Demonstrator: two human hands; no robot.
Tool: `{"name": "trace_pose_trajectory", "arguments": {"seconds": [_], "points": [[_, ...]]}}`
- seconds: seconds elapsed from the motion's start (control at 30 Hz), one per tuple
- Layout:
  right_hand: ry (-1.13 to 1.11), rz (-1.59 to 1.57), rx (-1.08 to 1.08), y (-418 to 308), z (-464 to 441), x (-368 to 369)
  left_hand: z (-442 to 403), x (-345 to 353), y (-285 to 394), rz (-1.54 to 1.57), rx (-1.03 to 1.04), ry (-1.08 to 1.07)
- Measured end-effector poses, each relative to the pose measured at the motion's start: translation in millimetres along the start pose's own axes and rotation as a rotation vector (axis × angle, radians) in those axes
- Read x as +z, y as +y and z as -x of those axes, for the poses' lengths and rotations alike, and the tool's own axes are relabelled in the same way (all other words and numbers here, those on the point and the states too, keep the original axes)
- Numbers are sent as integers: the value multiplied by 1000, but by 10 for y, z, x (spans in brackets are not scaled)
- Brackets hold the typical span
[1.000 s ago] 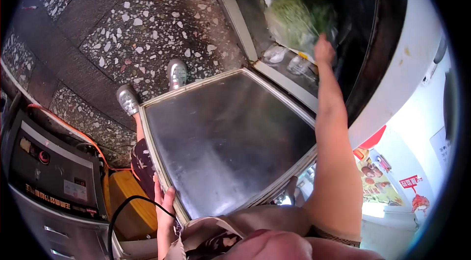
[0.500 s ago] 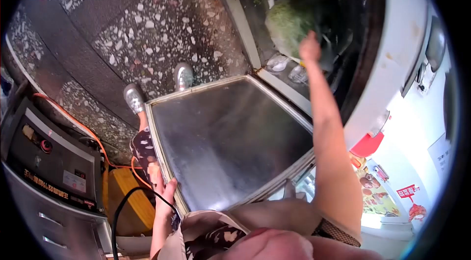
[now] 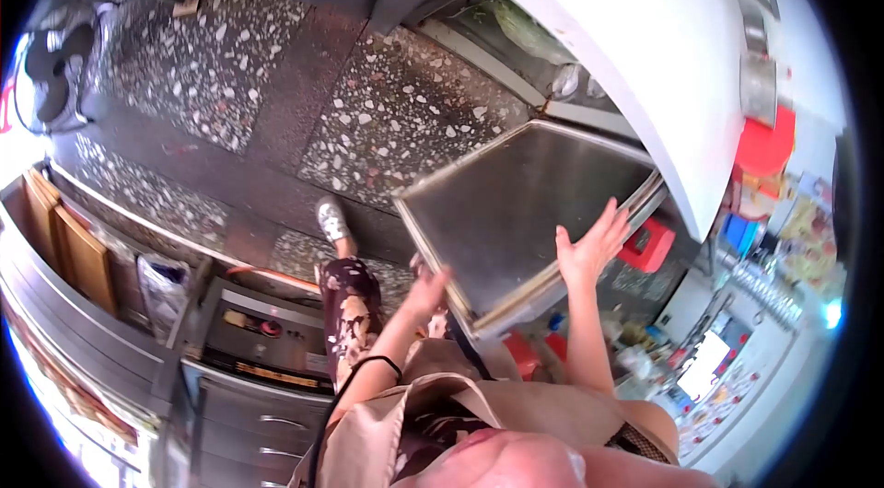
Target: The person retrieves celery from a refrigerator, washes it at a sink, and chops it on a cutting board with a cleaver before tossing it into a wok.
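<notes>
The open fridge door (image 3: 525, 212), a dark metal panel with a pale seal round its rim, stands in front of my body. My left hand (image 3: 426, 295) is at the door's left edge, its fingers blurred and partly hidden, so their grip is unclear. Over the right part of the panel is my right hand (image 3: 592, 247), fingers spread and holding nothing. Whether it touches the door I cannot tell. Inside the fridge a bag of green vegetables (image 3: 529, 30) partly shows, with a small clear plastic bag (image 3: 566, 80) nearby. The white cabinet top (image 3: 645, 55) hides the rest.
Speckled stone floor (image 3: 387, 110) lies beyond the door. Steel drawers (image 3: 267, 437) and a dark-topped appliance (image 3: 267, 327) stand at my left. A red stool (image 3: 647, 246) is to the right of the door, near a cluttered counter with bottles (image 3: 769, 290).
My right hand has left the vegetable bag inside the fridge and come back over the door, fingers spread. My view has turned, and the cabinet top now covers more of the fridge opening.
</notes>
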State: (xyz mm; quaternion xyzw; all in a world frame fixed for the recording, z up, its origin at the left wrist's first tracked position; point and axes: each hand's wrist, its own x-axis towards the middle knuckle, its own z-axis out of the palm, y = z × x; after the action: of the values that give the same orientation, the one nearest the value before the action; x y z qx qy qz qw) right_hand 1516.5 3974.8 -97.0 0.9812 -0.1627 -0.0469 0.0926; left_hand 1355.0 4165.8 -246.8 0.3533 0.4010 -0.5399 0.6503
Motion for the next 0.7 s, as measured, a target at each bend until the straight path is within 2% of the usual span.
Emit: {"name": "trace_pose_trajectory", "arguments": {"seconds": [0.03,0.1,0.13,0.2,0.23,0.27,0.3,0.33,0.37,0.4,0.43,0.47,0.53,0.57,0.6,0.63,0.67,0.7], "points": [[78,-31,17,173,114,50,108,57,12,-339,-41,-17],[268,-74,49,750,316,328,-21,142,-257,-1024,39,-79],[328,-127,156,977,363,389,178,232,-132,-1131,83,22],[48,-237,633,1041,356,233,2,248,-61,-1041,227,107],[43,-252,670,1165,376,293,-38,272,60,-991,394,241],[87,-222,659,1332,409,372,-143,297,237,-1017,438,341],[134,-194,641,1465,419,426,-228,294,466,-982,489,338],[129,-206,666,1513,399,386,-364,283,659,-1029,637,353],[92,-106,705,1502,367,315,-219,455,1106,-1089,628,385],[68,-20,744,1487,300,350,-643,270,1210,-1267,914,387],[222,99,695,1509,304,451,-504,511,1678,-1266,592,343],[225,79,734,1523,272,500,-719,538,1923,-1293,734,391],[309,110,747,1556,235,498,-1113,541,2493,-1576,694,397],[371,112,738,1612,239,549,-1290,564,2738,-1657,748,449],[366,101,768,1632,234,537,-1385,634,3023,-1665,701,424],[399,96,756,1690,265,590,-1685,510,3266,-1696,785,368],[436,94,746,1752,305,661,-2045,393,3508,-1780,853,459],[464,115,739,1804,329,712,-2483,199,3805,-1672,857,403]]}}
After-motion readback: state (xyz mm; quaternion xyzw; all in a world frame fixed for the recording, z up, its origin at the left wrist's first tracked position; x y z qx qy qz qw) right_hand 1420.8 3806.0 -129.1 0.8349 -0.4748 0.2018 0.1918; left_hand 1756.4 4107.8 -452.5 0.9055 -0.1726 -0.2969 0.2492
